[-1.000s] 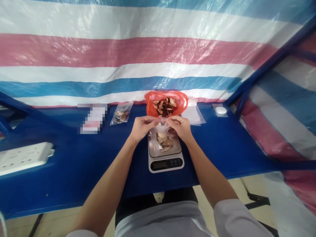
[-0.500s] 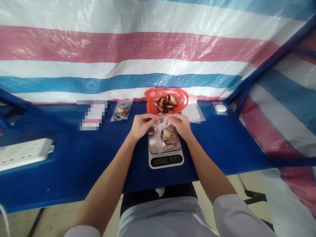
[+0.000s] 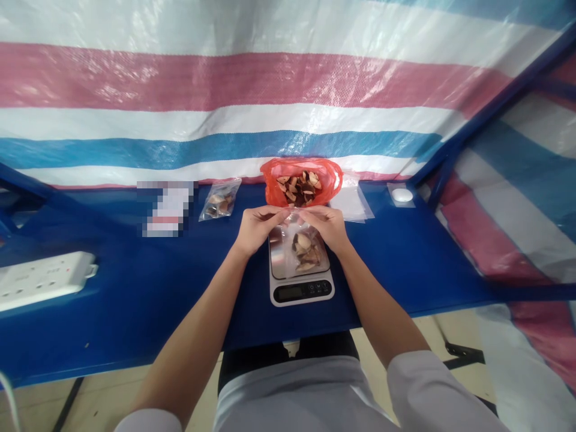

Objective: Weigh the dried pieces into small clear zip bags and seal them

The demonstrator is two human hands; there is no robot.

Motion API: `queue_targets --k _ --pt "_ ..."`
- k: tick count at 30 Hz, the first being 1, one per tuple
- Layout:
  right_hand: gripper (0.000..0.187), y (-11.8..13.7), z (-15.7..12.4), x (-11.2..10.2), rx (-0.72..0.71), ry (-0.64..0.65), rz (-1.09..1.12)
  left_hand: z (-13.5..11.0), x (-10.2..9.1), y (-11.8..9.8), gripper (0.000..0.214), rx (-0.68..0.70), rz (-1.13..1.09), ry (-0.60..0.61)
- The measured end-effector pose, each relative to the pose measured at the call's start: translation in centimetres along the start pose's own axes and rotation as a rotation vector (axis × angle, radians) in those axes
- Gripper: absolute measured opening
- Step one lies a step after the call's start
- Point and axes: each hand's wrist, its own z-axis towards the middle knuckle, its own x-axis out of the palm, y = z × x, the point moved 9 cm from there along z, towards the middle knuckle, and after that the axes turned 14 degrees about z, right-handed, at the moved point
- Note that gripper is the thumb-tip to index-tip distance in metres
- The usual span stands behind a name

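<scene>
My left hand (image 3: 263,227) and my right hand (image 3: 327,227) pinch the top edge of a clear zip bag (image 3: 288,252), their fingertips close together. Inside the bag are several brown and cream dried slices (image 3: 307,252). The bag lies over the plate of a white kitchen scale (image 3: 275,295), whose dark display shows no reading I can make out. Just beyond my fingers sits an open red plastic bag (image 3: 335,191) with more dried slices (image 3: 299,187) in it.
Left of the red bag lies another filled zip bag (image 3: 220,199), then a blurred-out paper (image 3: 168,210). Flat clear bags (image 3: 353,201) and a small packet with a white oval item (image 3: 402,195) lie right. A power strip (image 3: 47,279) is on the blue table (image 3: 162,288) at left.
Both hands keep their pinch on the bag's top edge, and the fingertips have come slightly closer together. The view has shifted a little; the other things stay put.
</scene>
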Motion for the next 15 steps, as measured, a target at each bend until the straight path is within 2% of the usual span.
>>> queue_targets --k 10,15 --pt "0.031 0.3 -0.1 0.1 0.045 0.096 -0.106 -0.1 0.2 0.6 0.033 -0.012 -0.033 0.032" --pt "0.037 -0.3 -0.3 -0.7 0.127 0.041 -0.080 -0.1 -0.9 0.2 0.029 -0.014 -0.105 -0.031"
